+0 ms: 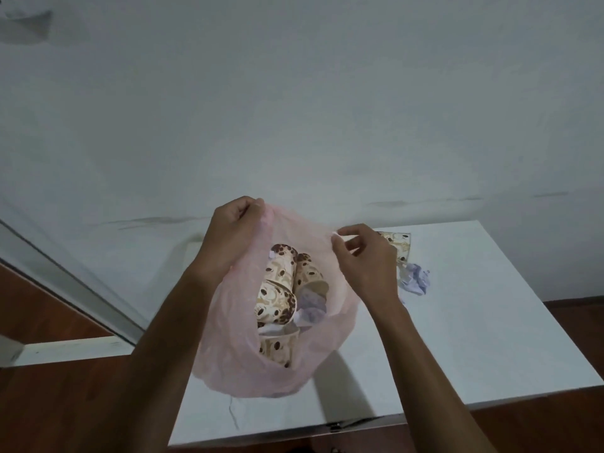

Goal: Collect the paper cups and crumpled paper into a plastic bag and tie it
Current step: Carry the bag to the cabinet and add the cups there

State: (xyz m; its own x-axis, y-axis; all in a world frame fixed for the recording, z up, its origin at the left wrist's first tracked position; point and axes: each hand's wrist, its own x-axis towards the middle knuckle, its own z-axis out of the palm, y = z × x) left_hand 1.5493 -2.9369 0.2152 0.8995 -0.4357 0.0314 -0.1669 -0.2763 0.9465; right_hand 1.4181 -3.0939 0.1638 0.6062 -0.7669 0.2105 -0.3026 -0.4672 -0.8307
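A thin pink plastic bag [228,354] is held open above a white table [474,338]. My left hand [233,233] grips the bag's rim at its far left. My right hand [366,259] pinches the rim at the far right. Inside the bag lie several paper cups [277,289] with a brown coffee-bean print and some crumpled paper [310,305]. One more paper cup [400,245] lies on the table behind my right hand, partly hidden by it. A crumpled pale-purple paper [416,279] lies on the table just right of my right wrist.
The table stands against a pale wall [294,109]. Dark wooden floor [49,403] shows to the left and front, with a white skirting strip [65,349] at the left. The table's front edge [327,429] is near my body.
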